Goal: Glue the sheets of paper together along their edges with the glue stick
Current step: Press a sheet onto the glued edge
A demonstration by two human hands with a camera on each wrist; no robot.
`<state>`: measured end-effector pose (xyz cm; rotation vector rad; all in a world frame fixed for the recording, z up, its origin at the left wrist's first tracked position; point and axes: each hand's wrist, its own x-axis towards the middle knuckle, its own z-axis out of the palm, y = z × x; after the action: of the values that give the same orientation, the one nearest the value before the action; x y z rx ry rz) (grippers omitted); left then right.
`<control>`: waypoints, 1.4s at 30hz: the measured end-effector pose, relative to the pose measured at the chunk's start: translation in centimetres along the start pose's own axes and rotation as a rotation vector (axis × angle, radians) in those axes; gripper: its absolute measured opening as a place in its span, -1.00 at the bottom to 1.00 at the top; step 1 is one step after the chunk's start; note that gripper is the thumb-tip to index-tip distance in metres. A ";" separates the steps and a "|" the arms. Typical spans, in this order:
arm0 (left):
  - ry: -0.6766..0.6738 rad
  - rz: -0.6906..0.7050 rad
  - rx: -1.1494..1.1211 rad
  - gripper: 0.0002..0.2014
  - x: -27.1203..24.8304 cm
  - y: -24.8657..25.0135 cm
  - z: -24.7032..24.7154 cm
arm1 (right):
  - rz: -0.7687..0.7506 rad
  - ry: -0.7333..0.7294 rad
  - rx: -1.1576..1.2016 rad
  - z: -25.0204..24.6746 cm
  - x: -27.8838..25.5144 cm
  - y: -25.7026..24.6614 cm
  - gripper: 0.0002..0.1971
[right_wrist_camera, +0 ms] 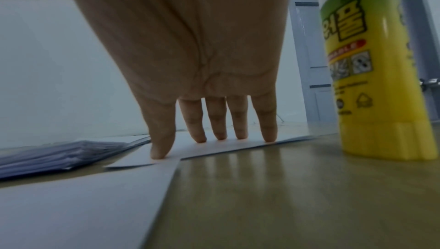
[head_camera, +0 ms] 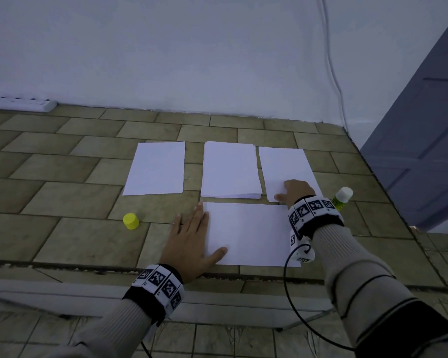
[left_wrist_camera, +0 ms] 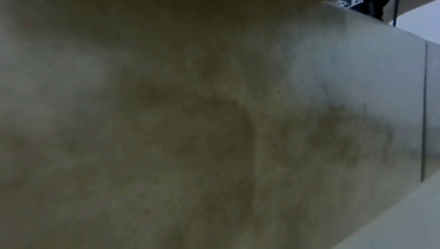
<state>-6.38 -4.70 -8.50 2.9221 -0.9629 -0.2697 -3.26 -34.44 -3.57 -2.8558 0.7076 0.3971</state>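
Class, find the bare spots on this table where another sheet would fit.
Bare table lies left of the left sheet and yellow cap, and behind the papers toward the wall. Crowded: stack, near sheet, right sheet, glue stick.

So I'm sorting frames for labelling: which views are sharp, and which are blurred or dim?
Head view: dim and bluish but sharp, edges bowed. Left wrist view: murky blur of table. Right wrist view: right hand and glue stick soft, table glossy.
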 end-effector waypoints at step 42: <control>0.262 -0.068 -1.102 -0.42 0.7 -0.1 -3.9 | -0.554 0.474 0.674 -4.9 -7.7 0.0 -0.55</control>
<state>-5.10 -5.08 -4.82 1.9027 -0.4337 -0.2829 -8.78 -32.23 3.39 -2.3334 0.0432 -0.5153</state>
